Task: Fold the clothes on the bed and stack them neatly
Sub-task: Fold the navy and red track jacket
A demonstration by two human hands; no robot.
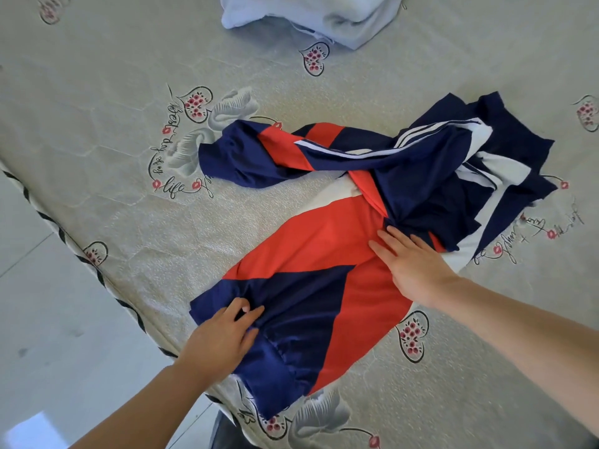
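A navy, red and white sports jacket (pixel 324 254) lies crumpled across the bed (pixel 113 157), one sleeve stretched to the left and the rest bunched at the right. My left hand (pixel 223 335) rests on its navy lower part near the bed's edge, thumb and forefinger meeting on a small fold of cloth. My right hand (pixel 411 264) lies flat with straight fingers on the red panel, close to the twisted middle of the jacket.
A folded pale blue garment (pixel 311 17) sits at the far side of the bed. The sheet is grey-green with heart and flower prints. The bed's edge runs diagonally at the left, with a white tiled floor (pixel 48 319) beyond it.
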